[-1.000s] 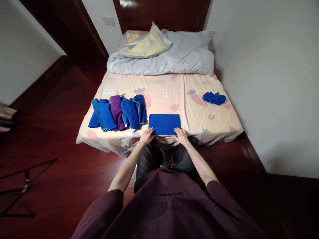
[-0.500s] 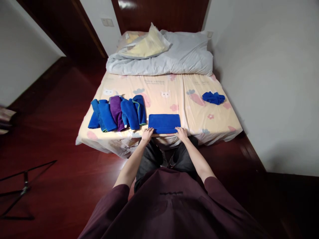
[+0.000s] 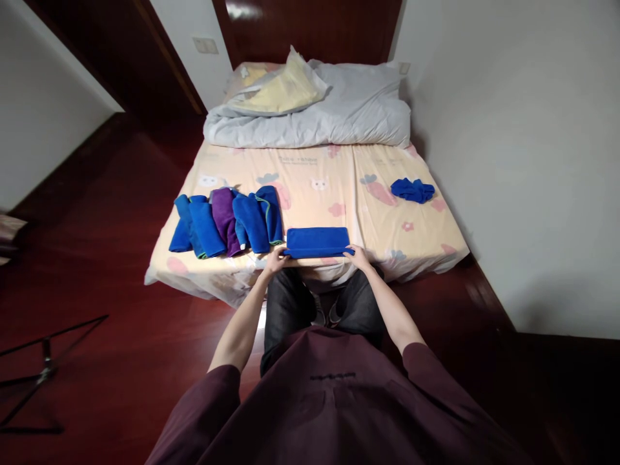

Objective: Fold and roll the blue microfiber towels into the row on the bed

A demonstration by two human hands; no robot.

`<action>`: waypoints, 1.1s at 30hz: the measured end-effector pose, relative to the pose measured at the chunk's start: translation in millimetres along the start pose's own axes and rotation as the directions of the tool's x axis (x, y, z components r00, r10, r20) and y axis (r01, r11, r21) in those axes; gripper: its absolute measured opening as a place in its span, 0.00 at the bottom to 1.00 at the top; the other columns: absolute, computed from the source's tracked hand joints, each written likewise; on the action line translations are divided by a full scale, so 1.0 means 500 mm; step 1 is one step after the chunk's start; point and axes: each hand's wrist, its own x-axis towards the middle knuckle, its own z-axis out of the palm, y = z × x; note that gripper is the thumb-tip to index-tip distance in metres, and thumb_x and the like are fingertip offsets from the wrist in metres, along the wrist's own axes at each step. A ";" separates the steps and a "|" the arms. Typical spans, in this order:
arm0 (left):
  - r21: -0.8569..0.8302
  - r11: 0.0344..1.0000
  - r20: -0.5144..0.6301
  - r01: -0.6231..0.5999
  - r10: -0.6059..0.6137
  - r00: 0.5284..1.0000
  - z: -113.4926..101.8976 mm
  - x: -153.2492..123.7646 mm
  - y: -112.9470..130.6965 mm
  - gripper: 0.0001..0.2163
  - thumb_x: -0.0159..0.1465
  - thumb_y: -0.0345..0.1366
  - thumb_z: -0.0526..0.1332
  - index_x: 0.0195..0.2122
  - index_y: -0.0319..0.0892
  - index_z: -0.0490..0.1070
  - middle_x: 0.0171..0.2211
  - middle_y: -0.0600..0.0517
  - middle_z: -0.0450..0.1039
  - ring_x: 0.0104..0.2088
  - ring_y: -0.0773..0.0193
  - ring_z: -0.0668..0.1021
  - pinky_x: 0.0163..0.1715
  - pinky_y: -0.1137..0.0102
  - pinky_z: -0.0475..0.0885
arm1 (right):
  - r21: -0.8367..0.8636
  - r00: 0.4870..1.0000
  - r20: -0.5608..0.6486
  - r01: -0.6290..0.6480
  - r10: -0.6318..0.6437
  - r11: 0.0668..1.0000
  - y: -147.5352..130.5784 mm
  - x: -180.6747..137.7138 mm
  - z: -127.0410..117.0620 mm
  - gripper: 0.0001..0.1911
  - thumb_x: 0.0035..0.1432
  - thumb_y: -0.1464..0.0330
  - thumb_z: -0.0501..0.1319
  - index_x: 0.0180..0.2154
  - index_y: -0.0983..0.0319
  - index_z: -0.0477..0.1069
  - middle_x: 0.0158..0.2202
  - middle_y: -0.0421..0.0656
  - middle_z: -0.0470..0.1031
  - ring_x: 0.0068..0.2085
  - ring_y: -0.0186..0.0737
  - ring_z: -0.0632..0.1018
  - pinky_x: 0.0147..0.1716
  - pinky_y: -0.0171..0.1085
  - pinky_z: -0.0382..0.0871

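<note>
A blue towel (image 3: 317, 238) lies spread as a rectangle at the bed's near edge, its near side turned up into a narrow fold. My left hand (image 3: 276, 260) pinches the left end of that fold. At the right end, my right hand (image 3: 357, 257) grips it the same way. Just left of the towel rests a row of several rolled towels, among them a purple one (image 3: 224, 216) and a blue one (image 3: 206, 226). Farther off to the right sits a crumpled blue cloth (image 3: 413, 190).
The bed (image 3: 378, 226) has a patterned sheet under a clear cover. A grey quilt (image 3: 358, 103) and a yellow pillow (image 3: 290, 87) are at its head. A wall (image 3: 523, 161) stands at the right. On the floor at left is a black metal stand (image 3: 46, 371).
The towel's near edge has been lifted and folded away from me. Both hands have gone from lying on the towel to pinching its ends, slightly farther apart.
</note>
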 end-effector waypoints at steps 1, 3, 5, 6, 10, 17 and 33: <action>-0.063 0.998 -0.029 0.016 -0.017 0.999 0.002 -0.001 -0.001 0.15 0.62 0.37 0.62 0.50 0.40 0.77 0.46 0.44 0.82 0.47 0.53 0.83 0.49 0.61 0.79 | 0.043 0.999 -0.033 -0.016 0.017 0.999 0.001 0.001 0.004 0.15 0.61 0.64 0.64 0.48 0.63 0.79 0.48 0.49 0.83 0.50 0.46 0.83 0.54 0.43 0.76; -0.136 0.990 -0.072 0.049 -0.059 0.996 0.007 -0.002 -0.002 0.15 0.63 0.41 0.62 0.48 0.39 0.75 0.43 0.43 0.82 0.45 0.53 0.83 0.48 0.61 0.79 | 0.108 0.994 -0.091 -0.048 0.058 0.993 0.001 0.003 0.011 0.18 0.59 0.60 0.65 0.46 0.64 0.80 0.47 0.52 0.83 0.48 0.48 0.83 0.52 0.44 0.77; -0.150 0.986 -0.098 0.073 -0.089 0.991 0.011 -0.004 -0.004 0.15 0.63 0.43 0.63 0.46 0.39 0.75 0.40 0.44 0.82 0.43 0.53 0.83 0.47 0.61 0.79 | 0.163 0.987 -0.128 -0.076 0.098 0.984 0.001 0.003 0.014 0.20 0.57 0.56 0.67 0.44 0.64 0.80 0.44 0.52 0.84 0.46 0.50 0.83 0.49 0.44 0.78; -0.146 0.986 -0.103 0.084 -0.100 0.990 0.013 -0.005 -0.006 0.14 0.63 0.43 0.64 0.45 0.39 0.75 0.39 0.45 0.82 0.43 0.53 0.83 0.47 0.61 0.79 | 0.191 0.985 -0.133 -0.086 0.112 0.978 0.001 0.003 0.014 0.20 0.56 0.55 0.69 0.43 0.64 0.80 0.41 0.51 0.84 0.45 0.50 0.83 0.48 0.44 0.79; -0.138 0.980 -0.108 0.146 -0.161 0.981 0.019 -0.011 -0.014 0.10 0.62 0.40 0.65 0.41 0.40 0.74 0.38 0.46 0.82 0.43 0.53 0.84 0.47 0.62 0.79 | 0.284 0.982 -0.118 -0.108 0.147 0.953 0.002 0.000 0.010 0.21 0.53 0.51 0.71 0.38 0.62 0.79 0.34 0.48 0.83 0.41 0.51 0.83 0.43 0.44 0.79; -0.154 0.961 -0.091 0.229 -0.245 0.965 0.025 -0.010 -0.014 0.11 0.65 0.40 0.65 0.44 0.40 0.74 0.42 0.43 0.83 0.45 0.52 0.85 0.47 0.62 0.79 | 0.257 0.977 -0.111 -0.149 0.182 0.955 0.009 -0.002 0.012 0.20 0.55 0.50 0.70 0.33 0.60 0.76 0.30 0.45 0.81 0.37 0.48 0.83 0.40 0.42 0.79; 0.056 0.953 -0.125 0.297 -0.288 0.949 0.038 -0.003 -0.011 0.12 0.69 0.40 0.60 0.48 0.39 0.76 0.46 0.38 0.83 0.50 0.49 0.84 0.52 0.61 0.75 | -0.074 0.965 -0.140 -0.233 0.221 0.970 0.035 0.016 0.027 0.11 0.62 0.59 0.65 0.34 0.60 0.77 0.33 0.45 0.83 0.37 0.44 0.82 0.41 0.38 0.75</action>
